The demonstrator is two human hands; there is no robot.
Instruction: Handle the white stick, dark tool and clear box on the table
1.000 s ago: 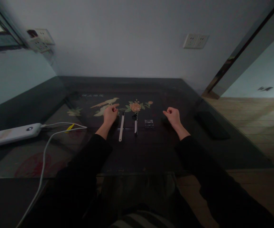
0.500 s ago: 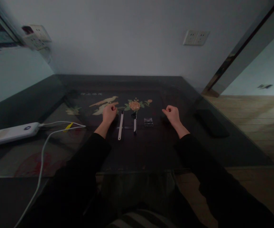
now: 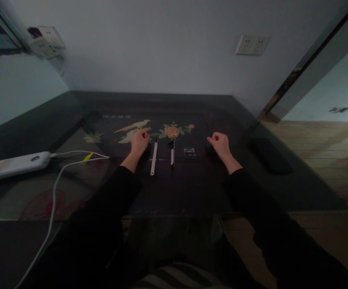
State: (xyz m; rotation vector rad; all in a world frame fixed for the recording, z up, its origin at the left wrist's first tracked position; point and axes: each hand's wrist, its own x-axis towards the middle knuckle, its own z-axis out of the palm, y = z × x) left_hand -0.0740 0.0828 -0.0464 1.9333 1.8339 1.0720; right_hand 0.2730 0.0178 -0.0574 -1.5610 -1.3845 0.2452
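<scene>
My left hand [image 3: 140,142] rests on the dark tabletop [image 3: 189,188], its fingers curled into a loose fist with nothing visible in them. Just right of it lies a slim white stick [image 3: 154,158] with a dark tip and a small hole at the near end. Beside that is a shorter black-and-white handle [image 3: 172,156] with a dark head, perhaps a razor. A small clear plastic case [image 3: 189,153] sits further right, its contents too small to tell. My right hand [image 3: 220,143], also closed in a fist and seemingly holding nothing, stays apart from the case.
At the left lies a white power bank [image 3: 17,165] with a white cable [image 3: 54,196] running over the table's near edge. A dark flat object [image 3: 270,155] is at the right. Behind the table stands a wall with sockets [image 3: 252,45].
The view has shifted slightly. Both hands and the three small things keep their places on the table.
</scene>
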